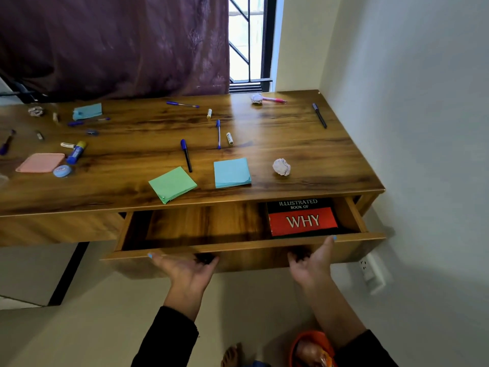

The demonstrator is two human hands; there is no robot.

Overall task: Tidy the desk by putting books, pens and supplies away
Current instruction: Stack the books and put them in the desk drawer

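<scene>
Both hands hook under the open drawer's (185,251) front panel, fingers curled round its lower edge: left hand (185,270) toward the panel's left, right hand (312,263) toward its right. Inside the drawer's right end lies the book (301,218). Beyond the drawer on the desk (291,144), green notes (172,184) sit nearer the left hand, blue notes (231,172) and black pen (186,155) lying front-to-back between.
</scene>
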